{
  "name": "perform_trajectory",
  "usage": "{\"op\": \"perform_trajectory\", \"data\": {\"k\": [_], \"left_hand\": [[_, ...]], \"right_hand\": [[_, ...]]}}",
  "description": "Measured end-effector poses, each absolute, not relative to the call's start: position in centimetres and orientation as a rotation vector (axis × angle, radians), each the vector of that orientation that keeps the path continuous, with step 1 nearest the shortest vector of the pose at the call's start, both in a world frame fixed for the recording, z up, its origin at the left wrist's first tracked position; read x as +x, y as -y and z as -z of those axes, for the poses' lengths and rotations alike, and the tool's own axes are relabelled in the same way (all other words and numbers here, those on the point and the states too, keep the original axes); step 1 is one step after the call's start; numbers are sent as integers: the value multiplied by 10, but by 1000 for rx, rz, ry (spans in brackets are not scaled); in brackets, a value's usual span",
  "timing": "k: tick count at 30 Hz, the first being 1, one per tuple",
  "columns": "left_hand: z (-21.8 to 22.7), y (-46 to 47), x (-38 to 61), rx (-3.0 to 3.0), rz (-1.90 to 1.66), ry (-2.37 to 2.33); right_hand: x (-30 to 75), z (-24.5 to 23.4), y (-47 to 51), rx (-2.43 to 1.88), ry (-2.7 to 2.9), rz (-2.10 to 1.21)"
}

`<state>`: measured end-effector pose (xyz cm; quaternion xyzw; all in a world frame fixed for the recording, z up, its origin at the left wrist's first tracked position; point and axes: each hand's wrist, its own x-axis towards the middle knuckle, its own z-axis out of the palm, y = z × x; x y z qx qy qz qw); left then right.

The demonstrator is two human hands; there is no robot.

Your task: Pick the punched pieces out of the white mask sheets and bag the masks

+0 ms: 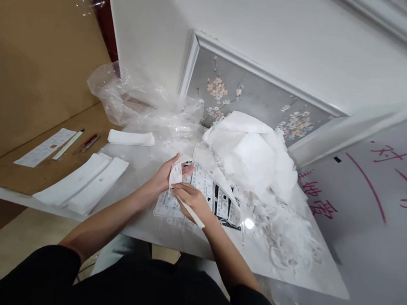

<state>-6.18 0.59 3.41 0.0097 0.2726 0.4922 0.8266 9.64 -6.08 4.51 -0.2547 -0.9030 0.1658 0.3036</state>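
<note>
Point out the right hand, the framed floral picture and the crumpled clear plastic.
Right hand (192,200): head view, back of the hand.
Framed floral picture (256,100): head view, grey background near the middle.
Crumpled clear plastic (147,104): head view, its middle.

One head-worn camera looks down across the table (189,239).

Both hands (192,199) hold a thin white piece (176,173) above patterned sheets (205,187), near a heap of white material (251,155).
</note>
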Motion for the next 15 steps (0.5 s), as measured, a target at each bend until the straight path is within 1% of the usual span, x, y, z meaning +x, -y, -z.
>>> {"op": "perform_trajectory", "data": {"k": [6,11,15], "left_hand": [[-34,-5,-62,47,-1109,-469],[-25,-12,-64,120,-1149,-582],[-23,-14,-63,201,-1160,-694]], "right_hand": [[88,-48,74,-745,2265,-469],[81,-36,87,-784,2111,-335],[75,-28,98,-831,2097,-373]]}}
